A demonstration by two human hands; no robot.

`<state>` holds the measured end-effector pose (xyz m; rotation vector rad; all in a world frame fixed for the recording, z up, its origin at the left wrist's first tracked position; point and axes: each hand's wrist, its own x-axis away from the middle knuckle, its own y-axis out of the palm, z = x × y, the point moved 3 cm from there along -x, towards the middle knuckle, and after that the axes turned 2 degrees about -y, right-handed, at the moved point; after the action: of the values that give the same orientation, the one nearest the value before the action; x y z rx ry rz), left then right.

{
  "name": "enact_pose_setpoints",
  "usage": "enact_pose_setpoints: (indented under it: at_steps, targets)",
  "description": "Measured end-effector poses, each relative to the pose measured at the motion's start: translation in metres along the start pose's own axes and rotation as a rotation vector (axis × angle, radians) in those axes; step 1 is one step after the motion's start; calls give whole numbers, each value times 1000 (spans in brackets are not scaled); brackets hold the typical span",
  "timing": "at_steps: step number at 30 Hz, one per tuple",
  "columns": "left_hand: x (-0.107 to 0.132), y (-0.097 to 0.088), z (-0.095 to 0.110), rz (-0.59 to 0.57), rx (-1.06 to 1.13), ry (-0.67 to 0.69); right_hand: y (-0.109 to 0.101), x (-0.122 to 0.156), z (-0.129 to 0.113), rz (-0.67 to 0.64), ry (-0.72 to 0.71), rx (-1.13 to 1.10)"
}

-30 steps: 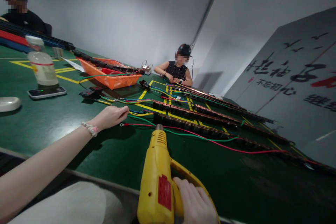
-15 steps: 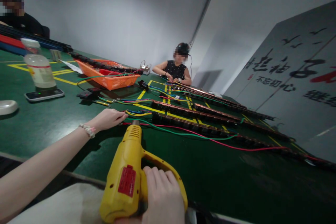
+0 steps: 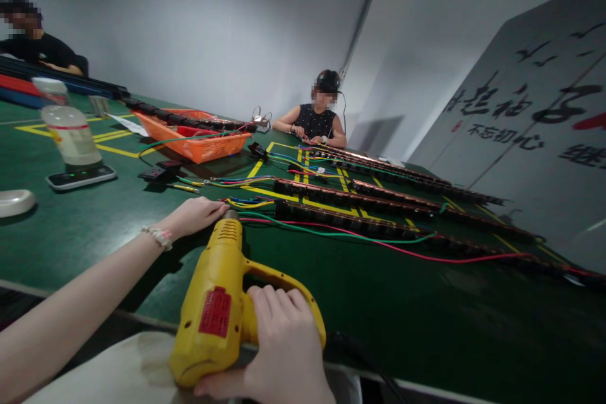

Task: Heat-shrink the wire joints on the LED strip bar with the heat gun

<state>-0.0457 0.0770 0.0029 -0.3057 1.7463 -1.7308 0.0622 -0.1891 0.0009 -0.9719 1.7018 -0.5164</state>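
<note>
My right hand (image 3: 286, 338) is wrapped round the handle of a yellow heat gun (image 3: 211, 303), low in the view. Its metal nozzle points away from me, close to the fingertips of my left hand (image 3: 196, 213). Those fingers are pinched at the ends of thin coloured wires (image 3: 250, 203), which run into a long black and copper-coloured strip (image 3: 322, 216). A red wire (image 3: 402, 257) and a green wire (image 3: 341, 235) trail to the right along it. The exact wire ends between my left fingers are hidden.
An orange basket (image 3: 199, 146) holding another strip stands behind my left hand. At left are a bottle (image 3: 71, 132), a phone-like device (image 3: 81, 178) and a white object (image 3: 16, 203). A co-worker (image 3: 319, 117) sits across the green table; another person (image 3: 40, 44) is far left.
The heat gun in my right hand has shifted left, bringing its nozzle nearer my left fingertips. My left hand stays nearly in place at the wires.
</note>
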Motion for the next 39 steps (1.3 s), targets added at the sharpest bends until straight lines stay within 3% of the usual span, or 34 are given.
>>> enact_pose_setpoints:
  at_steps: [7, 15, 24, 34, 39]
  targets:
    - [0, 0, 2, -20, 5, 34, -22, 6, 19, -20, 57, -41]
    - [0, 1, 1, -33, -22, 31, -54, 12, 41, -86, 98, 66]
    - [2, -3, 3, 4, 15, 27, -80, 32, 60, 65, 24, 219]
    - [0, 2, 3, 25, 38, 35, -70, 43, 64, -80, -11, 373]
    - [-1, 3, 4, 2, 31, -3, -57, 40, 49, -14, -86, 384]
